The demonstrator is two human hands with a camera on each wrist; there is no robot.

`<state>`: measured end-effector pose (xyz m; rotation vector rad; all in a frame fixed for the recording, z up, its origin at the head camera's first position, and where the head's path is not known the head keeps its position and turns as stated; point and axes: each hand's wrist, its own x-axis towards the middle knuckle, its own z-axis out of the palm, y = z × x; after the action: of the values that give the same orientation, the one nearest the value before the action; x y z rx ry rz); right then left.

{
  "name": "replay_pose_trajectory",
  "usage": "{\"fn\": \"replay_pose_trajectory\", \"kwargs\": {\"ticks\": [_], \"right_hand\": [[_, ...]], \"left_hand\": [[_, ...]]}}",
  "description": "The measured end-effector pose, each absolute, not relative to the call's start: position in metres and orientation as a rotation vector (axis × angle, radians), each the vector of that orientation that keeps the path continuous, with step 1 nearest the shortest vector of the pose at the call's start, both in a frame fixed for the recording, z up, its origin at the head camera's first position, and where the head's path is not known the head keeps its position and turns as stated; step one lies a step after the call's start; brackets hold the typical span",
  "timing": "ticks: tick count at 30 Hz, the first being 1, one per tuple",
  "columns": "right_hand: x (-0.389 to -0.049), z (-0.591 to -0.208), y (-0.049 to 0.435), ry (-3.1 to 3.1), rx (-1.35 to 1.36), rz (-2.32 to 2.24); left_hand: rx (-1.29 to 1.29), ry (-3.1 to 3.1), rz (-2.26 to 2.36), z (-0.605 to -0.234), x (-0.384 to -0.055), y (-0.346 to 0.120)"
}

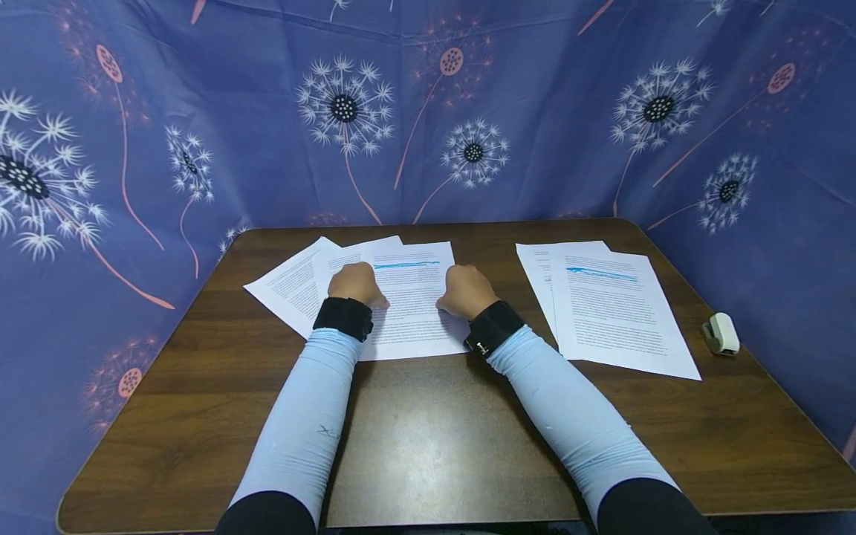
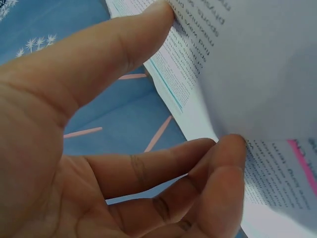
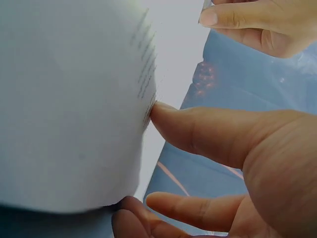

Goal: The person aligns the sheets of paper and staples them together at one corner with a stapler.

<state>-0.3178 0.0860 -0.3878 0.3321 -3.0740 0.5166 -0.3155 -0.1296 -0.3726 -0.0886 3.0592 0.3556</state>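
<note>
A printed sheet of paper (image 1: 414,327) with a blue marker stroke near its top is held between both hands at the middle of the table. My left hand (image 1: 354,284) grips its left edge. In the left wrist view the thumb (image 2: 143,34) lies against the paper, with curled fingers (image 2: 225,168) at its edge. On the right edge, my right hand (image 1: 466,291) grips the same sheet. The right wrist view shows the thumb (image 3: 173,124) pressing the bowed paper, its other fingers partly hidden lower down.
Fanned printed sheets (image 1: 287,286) lie behind and left of the held one. On the right, two overlapping sheets (image 1: 615,327) rest on the brown table (image 1: 455,446), the upper one blue-marked. A small white and grey object (image 1: 722,333) stands near the right edge. Patterned blue cloth (image 1: 535,148) surrounds the back and sides.
</note>
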Motion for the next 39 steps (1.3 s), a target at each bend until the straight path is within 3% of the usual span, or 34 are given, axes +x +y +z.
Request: {"fn": "replay_pose_trajectory", "kwargs": {"ticks": [20, 39], "right_hand": [[-0.318, -0.387, 0.083, -3.087, 0.204, 0.547], [-0.332, -0.392, 0.092, -2.888, 0.095, 0.873]], "left_hand": [[-0.230, 3.024, 0.358, -0.373, -0.318, -0.126], [-0.180, 3.046, 0.452, -0.369, -0.312, -0.128]]}}
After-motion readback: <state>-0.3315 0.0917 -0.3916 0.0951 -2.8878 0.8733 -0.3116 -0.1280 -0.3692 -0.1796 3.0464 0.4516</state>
